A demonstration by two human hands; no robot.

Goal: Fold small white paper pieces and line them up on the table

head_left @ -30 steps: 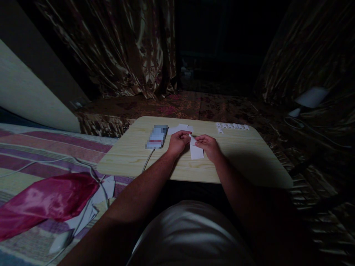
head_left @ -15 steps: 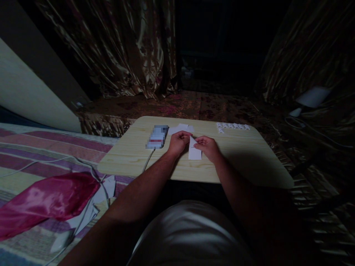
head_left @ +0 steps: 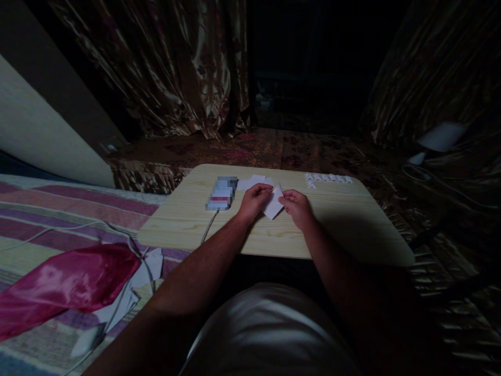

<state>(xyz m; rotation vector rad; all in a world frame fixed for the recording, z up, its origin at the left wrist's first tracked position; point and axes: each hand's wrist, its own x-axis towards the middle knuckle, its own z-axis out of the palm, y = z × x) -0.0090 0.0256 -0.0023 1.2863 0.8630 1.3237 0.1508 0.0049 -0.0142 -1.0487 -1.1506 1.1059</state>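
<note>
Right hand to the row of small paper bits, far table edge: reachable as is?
Probably yes: only bare table between right hand and paper bits. But it and the left hand pinch the paper slip.

- No text, label, brand, number or sign is legible in this view.
- On the flat device (head_left: pixel 221 194) lying on the table (head_left: pixel 352 224), the face is pixelated. A red band shows across it, but no characters can be read.
- The row of small white pieces (head_left: pixel 329 179) near the far right edge of the table is too small and dim to read.
- The white paper piece (head_left: pixel 274 205), pinched between the left hand (head_left: pixel 253 201) and the right hand (head_left: pixel 298 207), shows no readable marking on its visible face.
</note>
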